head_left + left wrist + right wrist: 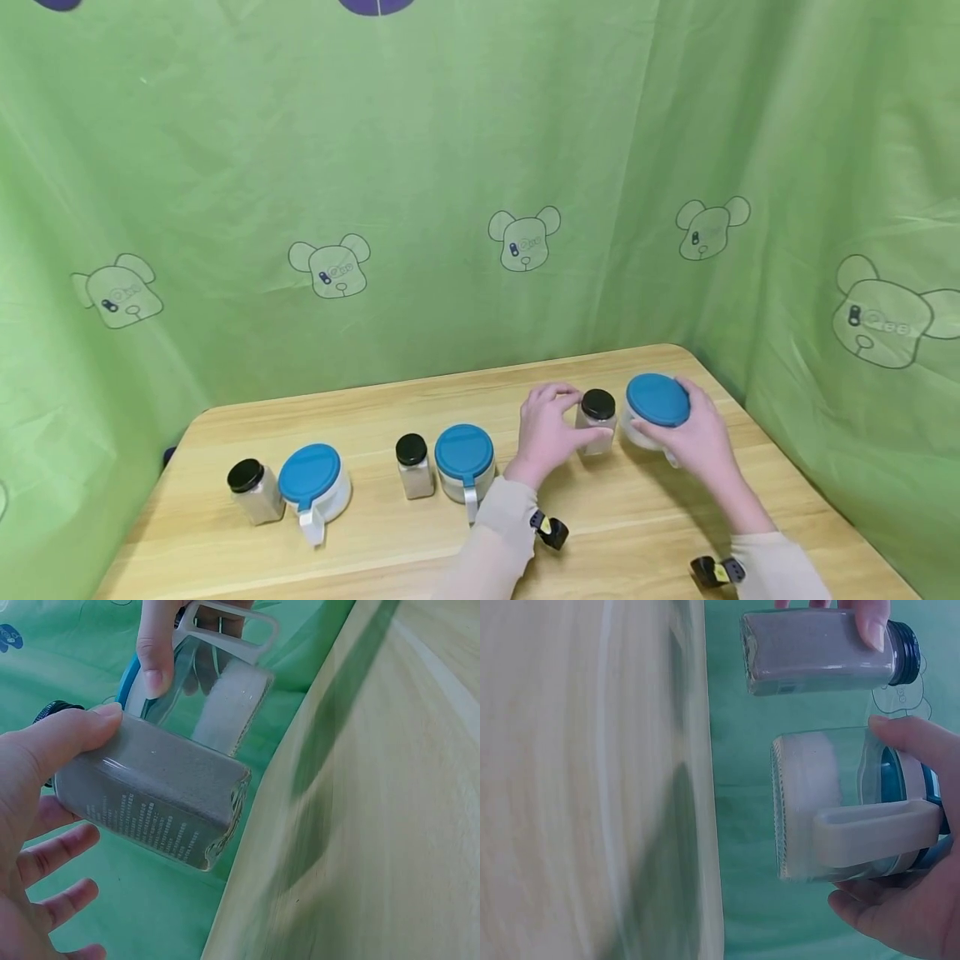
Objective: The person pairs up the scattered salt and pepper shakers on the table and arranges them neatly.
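Note:
At the right of the table in the head view, my left hand (549, 429) pinches a clear square-sided seasoning jar (154, 787) with a black lid and greyish powder inside. Its other fingers are spread apart in the left wrist view. Beside it, my right hand (701, 433) grips a round glass seasoning pot (817, 772) near its blue lid (658, 399). White grains fill part of that pot, and a white handle (877, 832) sticks out from its side. Both containers appear raised above the tabletop, a small gap apart.
On the wooden table (360, 558), a black-lidded jar (415, 468) stands beside a blue-lidded pot (464, 454) near the middle. Another black-lidded jar (257, 492) and blue-lidded pot (313, 483) stand at the left. A green curtain (420, 325) surrounds the back and sides.

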